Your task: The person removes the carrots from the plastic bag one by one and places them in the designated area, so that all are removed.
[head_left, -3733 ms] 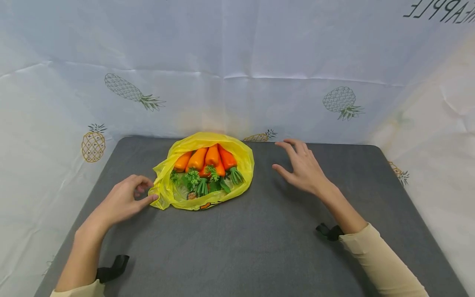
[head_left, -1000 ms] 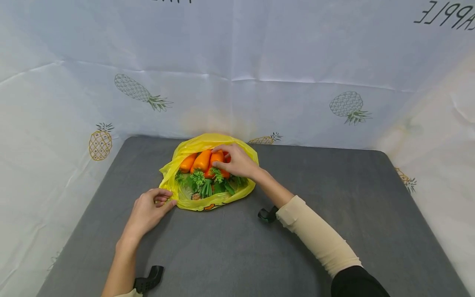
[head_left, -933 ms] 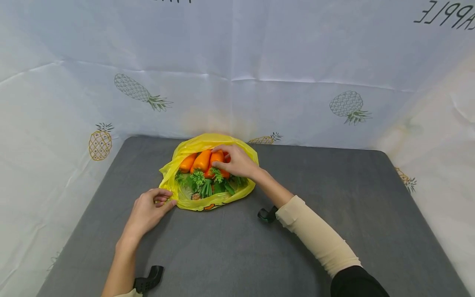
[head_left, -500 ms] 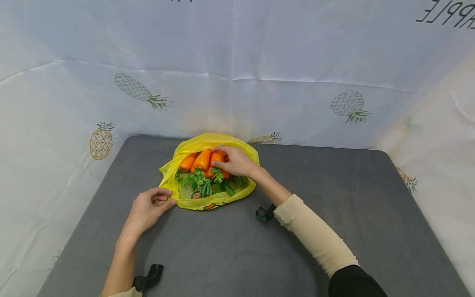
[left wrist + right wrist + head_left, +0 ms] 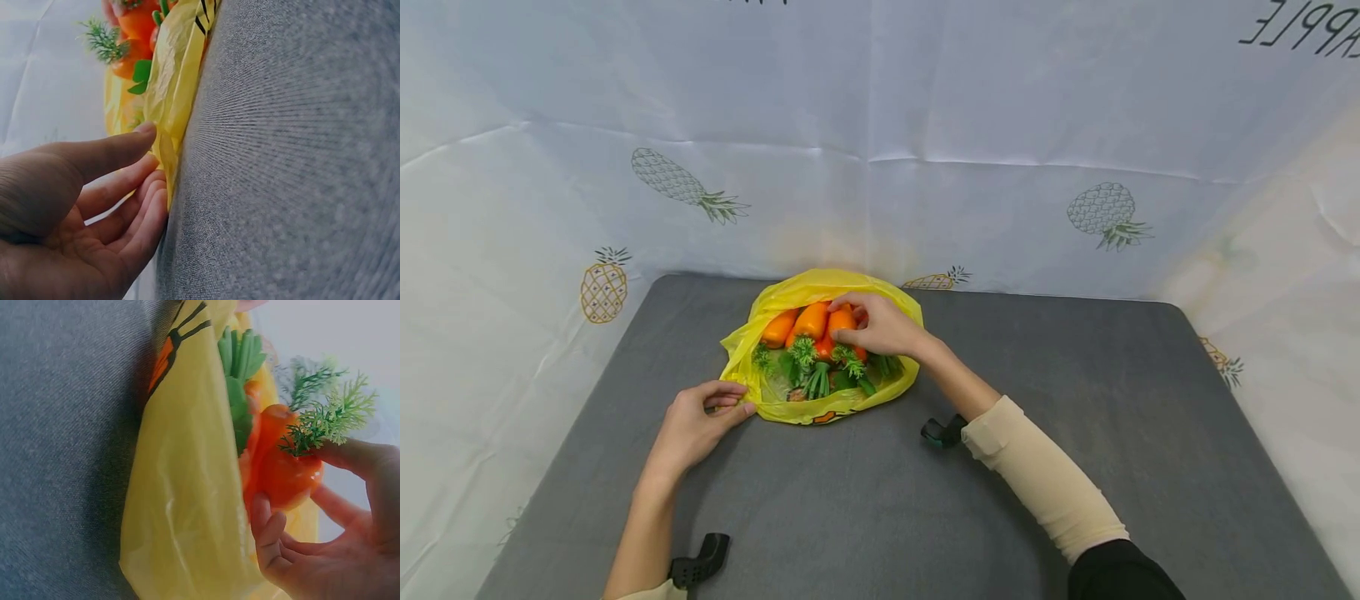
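A yellow plastic bag (image 5: 820, 412) lies with its mouth facing me at the back of the grey table, full of orange and red toy carrots with green tops. Inside the mouth, my right hand (image 5: 883, 327) holds a carrot (image 5: 289, 478) with a feathery green top, thumb on one side and fingers on the other. At the bag's near left corner, my left hand (image 5: 694, 421) pinches the yellow film between thumb and fingers, seen close in the left wrist view. Other carrots (image 5: 811, 322) lie beside the held one; my right hand hides some at the right.
The grey table (image 5: 880, 508) reaches back to a white cloth wall (image 5: 880, 108) printed with pineapples, right behind the bag. Each wrist wears a black camera mount (image 5: 700, 562). Short cut green stems (image 5: 817, 380) and leaves fill the bag's front.
My right hand has come from the table's right side into the bag and taken hold of a carrot. In the last half second that carrot and its leaves have shifted slightly. The left hand stays at the corner.
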The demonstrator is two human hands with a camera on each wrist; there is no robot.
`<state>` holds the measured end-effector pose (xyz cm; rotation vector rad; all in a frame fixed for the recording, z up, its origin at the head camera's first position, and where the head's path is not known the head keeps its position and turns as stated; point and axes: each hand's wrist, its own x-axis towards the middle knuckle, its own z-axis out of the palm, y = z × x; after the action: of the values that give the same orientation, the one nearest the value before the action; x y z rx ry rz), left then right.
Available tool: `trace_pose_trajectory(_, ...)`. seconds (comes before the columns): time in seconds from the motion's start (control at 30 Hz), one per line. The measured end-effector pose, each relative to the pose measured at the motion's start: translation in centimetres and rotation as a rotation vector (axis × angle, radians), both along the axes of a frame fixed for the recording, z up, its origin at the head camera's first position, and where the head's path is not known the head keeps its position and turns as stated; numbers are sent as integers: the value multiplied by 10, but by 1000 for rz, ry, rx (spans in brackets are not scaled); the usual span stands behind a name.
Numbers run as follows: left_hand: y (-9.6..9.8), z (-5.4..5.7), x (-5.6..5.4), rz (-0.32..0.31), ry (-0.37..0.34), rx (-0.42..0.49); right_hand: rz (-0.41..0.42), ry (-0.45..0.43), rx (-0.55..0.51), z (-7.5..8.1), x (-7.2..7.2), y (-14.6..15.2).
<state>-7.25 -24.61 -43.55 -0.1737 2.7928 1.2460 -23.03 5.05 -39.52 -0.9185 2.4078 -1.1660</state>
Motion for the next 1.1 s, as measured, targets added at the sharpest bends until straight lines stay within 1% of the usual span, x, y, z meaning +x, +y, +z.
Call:
trace_pose_trajectory(0.23, 1, 1, 0, 4, -3, -11, 33, -13, -27, 8, 11, 12)
trace_pose_trajectory(0.43, 2, 2, 0, 7, -21, -11, 58, -70, -26, 17, 24, 25)
trace_pose_trajectory(0.53, 3, 2, 1, 9, -22, -13, 65, -79, -15, 21, 30, 33)
trace_pose_trajectory(0.8, 3, 2, 0, 14, -21, -7, 50, -69, -31, 30, 44, 51)
trace_pose_trajectory(1.0, 3, 2, 0, 18, -18, -6, 56, -63, -43, 35, 53, 61)
trace_pose_trajectory(1.1, 3, 2, 0, 19, -20, -6, 32, -72, -54, 40, 56, 67)
